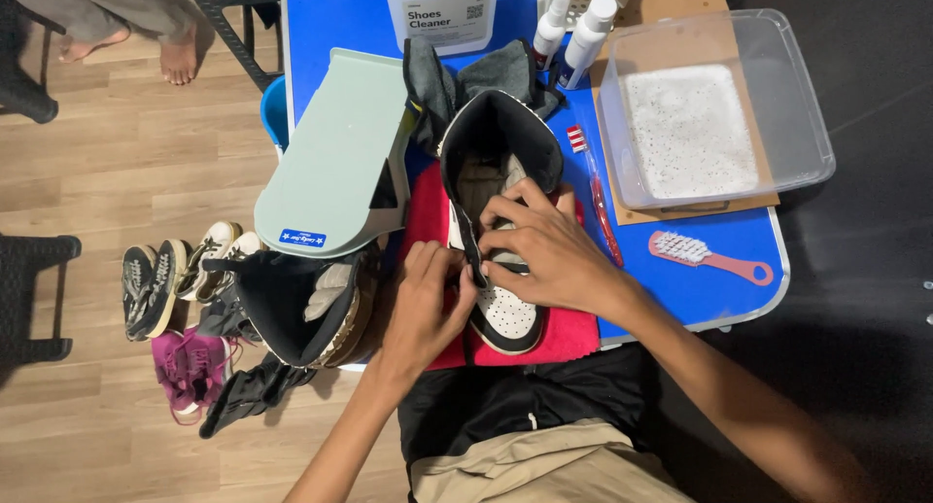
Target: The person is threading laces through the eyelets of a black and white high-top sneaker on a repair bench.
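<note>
A black and white high-top sneaker (491,138) lies on a red cloth (564,330) on the blue table (739,245), toe toward me. My left hand (423,304) pinches the sneaker's left side near the laces. My right hand (544,250) rests over the tongue and lace area, fingers curled on it. A second dark sneaker (292,304) leans off the table's left edge beside my left hand.
A pale green stool top (330,153) sits left of the shoe. A clear tub of foamy water (695,124) stands at right, with a pink brush (714,257), a red toothbrush (601,207), two spray bottles (573,27) and a cleaner jug (442,12). Several shoes (180,289) lie on the floor. Another person's bare feet (175,56) are at top left.
</note>
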